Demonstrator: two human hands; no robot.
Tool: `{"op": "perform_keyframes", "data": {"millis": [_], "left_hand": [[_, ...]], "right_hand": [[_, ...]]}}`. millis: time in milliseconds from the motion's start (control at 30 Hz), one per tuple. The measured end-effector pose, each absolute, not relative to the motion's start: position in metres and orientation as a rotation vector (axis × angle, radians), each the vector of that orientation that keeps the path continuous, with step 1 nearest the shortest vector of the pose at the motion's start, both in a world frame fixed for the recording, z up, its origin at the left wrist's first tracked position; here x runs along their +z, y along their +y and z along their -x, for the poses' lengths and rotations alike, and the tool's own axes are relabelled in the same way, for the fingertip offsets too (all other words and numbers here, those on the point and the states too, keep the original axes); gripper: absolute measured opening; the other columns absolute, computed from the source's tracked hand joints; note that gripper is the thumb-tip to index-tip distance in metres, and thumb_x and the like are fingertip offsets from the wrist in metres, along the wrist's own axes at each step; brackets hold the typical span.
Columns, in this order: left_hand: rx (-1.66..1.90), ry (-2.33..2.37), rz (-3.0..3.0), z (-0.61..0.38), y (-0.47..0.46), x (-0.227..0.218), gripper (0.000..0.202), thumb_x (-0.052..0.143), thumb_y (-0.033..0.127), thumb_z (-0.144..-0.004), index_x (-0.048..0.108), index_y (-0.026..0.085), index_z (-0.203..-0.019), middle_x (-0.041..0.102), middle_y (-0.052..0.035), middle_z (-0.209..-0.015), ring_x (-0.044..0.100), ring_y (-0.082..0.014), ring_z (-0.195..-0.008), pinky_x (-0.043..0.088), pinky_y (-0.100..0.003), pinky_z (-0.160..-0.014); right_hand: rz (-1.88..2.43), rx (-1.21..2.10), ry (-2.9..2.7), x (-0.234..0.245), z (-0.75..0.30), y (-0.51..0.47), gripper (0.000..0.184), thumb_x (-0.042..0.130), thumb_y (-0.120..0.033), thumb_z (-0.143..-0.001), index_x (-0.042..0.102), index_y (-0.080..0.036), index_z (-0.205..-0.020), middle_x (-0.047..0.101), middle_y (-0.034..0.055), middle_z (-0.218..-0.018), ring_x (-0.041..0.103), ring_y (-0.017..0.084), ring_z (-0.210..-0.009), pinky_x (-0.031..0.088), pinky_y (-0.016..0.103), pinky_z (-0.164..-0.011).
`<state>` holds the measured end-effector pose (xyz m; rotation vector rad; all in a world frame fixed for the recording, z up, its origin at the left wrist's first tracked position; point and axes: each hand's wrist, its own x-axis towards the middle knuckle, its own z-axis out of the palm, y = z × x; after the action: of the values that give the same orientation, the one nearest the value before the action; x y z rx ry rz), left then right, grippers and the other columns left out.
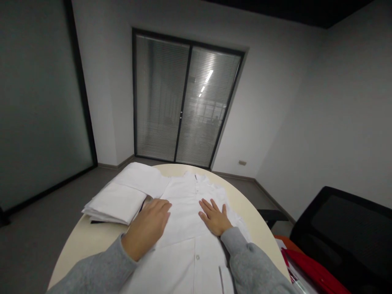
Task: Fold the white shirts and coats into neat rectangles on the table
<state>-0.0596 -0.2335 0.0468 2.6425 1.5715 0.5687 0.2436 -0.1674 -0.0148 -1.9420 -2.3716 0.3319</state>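
Observation:
A white buttoned garment, like a lab coat or shirt, lies spread out on the round table with its collar end at the far side. My right hand rests flat on the garment's right half, fingers apart. Over its left side is my left hand, fingers stretched and slightly bent, holding nothing that I can see. Just left of that hand sits a stack of folded white cloth, with a dark edge showing beneath it. My forearms, in grey sleeves, cover parts of the garment's lower sides.
The cream round table curves around the garment. At the right stands a black mesh chair, with a red item beside it. Glass doors with blinds are in the far wall, and a frosted glass panel is on the left.

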Motion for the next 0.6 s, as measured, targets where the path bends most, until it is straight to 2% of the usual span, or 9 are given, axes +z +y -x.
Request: {"op": "perform_keyframes", "data": {"millis": [100, 167, 233, 333, 400, 467, 533, 600], "left_hand": [[0.405, 1.384, -2.58, 0.05, -0.241, 0.032, 0.053, 0.063, 0.037, -0.094, 0.061, 0.024, -0.146, 0.055, -0.0111, -0.154, 0.046, -0.0348, -0.145, 0.031, -0.055, -0.123], [0.274, 1.419, -2.517, 0.053, -0.247, 0.019, 0.063, 0.07, 0.043, -0.088, 0.058, 0.027, -0.149, 0.049, -0.0105, -0.159, 0.04, -0.0399, -0.149, 0.025, -0.062, -0.124], [0.259, 1.537, -2.499, 0.064, -0.252, 0.006, 0.063, 0.069, 0.044, -0.087, 0.059, 0.03, -0.148, 0.048, -0.0095, -0.16, 0.039, -0.042, -0.149, 0.023, -0.065, -0.123], [0.299, 1.732, -2.547, 0.089, -0.258, -0.01, 0.061, 0.061, 0.022, -0.087, 0.059, 0.029, -0.148, 0.048, -0.0084, -0.16, 0.041, -0.0391, -0.148, 0.031, -0.06, -0.12], [0.357, 1.766, -2.597, 0.101, -0.261, -0.014, 0.075, 0.05, 0.004, -0.081, 0.054, 0.029, -0.152, 0.047, -0.0065, -0.162, 0.044, -0.0334, -0.146, 0.038, -0.052, -0.118], [0.434, 1.736, -2.635, 0.106, -0.264, -0.01, 0.083, 0.042, -0.005, -0.078, 0.052, 0.03, -0.153, 0.053, -0.0064, -0.157, 0.051, -0.0284, -0.14, 0.042, -0.045, -0.115], [0.461, 1.74, -2.655, 0.102, -0.266, 0.002, 0.069, 0.04, -0.004, -0.084, 0.062, 0.028, -0.141, 0.066, -0.009, -0.139, 0.059, -0.0289, -0.127, 0.045, -0.045, -0.11], [0.424, 1.762, -2.685, 0.097, -0.268, 0.014, 0.046, 0.044, 0.003, -0.091, 0.072, 0.026, -0.119, 0.072, -0.0101, -0.119, 0.062, -0.0314, -0.114, 0.047, -0.049, -0.104]], "right_hand": [[1.926, 0.323, -2.377, -0.016, -0.244, -0.167, 0.066, 0.021, -0.066, -0.105, 0.024, -0.038, -0.164, 0.018, -0.0038, -0.172, 0.005, 0.032, -0.161, -0.007, 0.076, -0.118], [1.914, 0.313, -2.379, -0.017, -0.245, -0.168, 0.065, 0.021, -0.065, -0.105, 0.025, -0.038, -0.164, 0.018, -0.0043, -0.172, 0.006, 0.032, -0.161, -0.006, 0.076, -0.119], [1.912, 0.303, -2.381, -0.017, -0.245, -0.168, 0.065, 0.022, -0.065, -0.105, 0.025, -0.038, -0.164, 0.018, -0.0045, -0.172, 0.007, 0.032, -0.16, -0.005, 0.076, -0.119], [1.918, 0.287, -2.382, -0.017, -0.245, -0.167, 0.064, 0.023, -0.064, -0.105, 0.025, -0.039, -0.164, 0.019, -0.0042, -0.172, 0.007, 0.032, -0.16, -0.004, 0.076, -0.119], [1.915, 0.286, -2.384, -0.017, -0.245, -0.167, 0.063, 0.023, -0.064, -0.105, 0.024, -0.04, -0.164, 0.019, -0.0036, -0.172, 0.007, 0.032, -0.16, -0.004, 0.076, -0.119], [1.913, 0.291, -2.384, -0.018, -0.246, -0.167, 0.063, 0.023, -0.064, -0.105, 0.024, -0.04, -0.164, 0.019, -0.0033, -0.172, 0.007, 0.032, -0.16, -0.004, 0.076, -0.119], [1.913, 0.3, -2.377, -0.018, -0.246, -0.166, 0.063, 0.024, -0.063, -0.105, 0.025, -0.04, -0.164, 0.019, -0.0036, -0.172, 0.008, 0.033, -0.16, -0.005, 0.076, -0.119], [1.909, 0.3, -2.366, -0.02, -0.247, -0.166, 0.063, 0.025, -0.062, -0.105, 0.026, -0.039, -0.163, 0.02, -0.0041, -0.171, 0.009, 0.033, -0.16, -0.005, 0.076, -0.118]]}}
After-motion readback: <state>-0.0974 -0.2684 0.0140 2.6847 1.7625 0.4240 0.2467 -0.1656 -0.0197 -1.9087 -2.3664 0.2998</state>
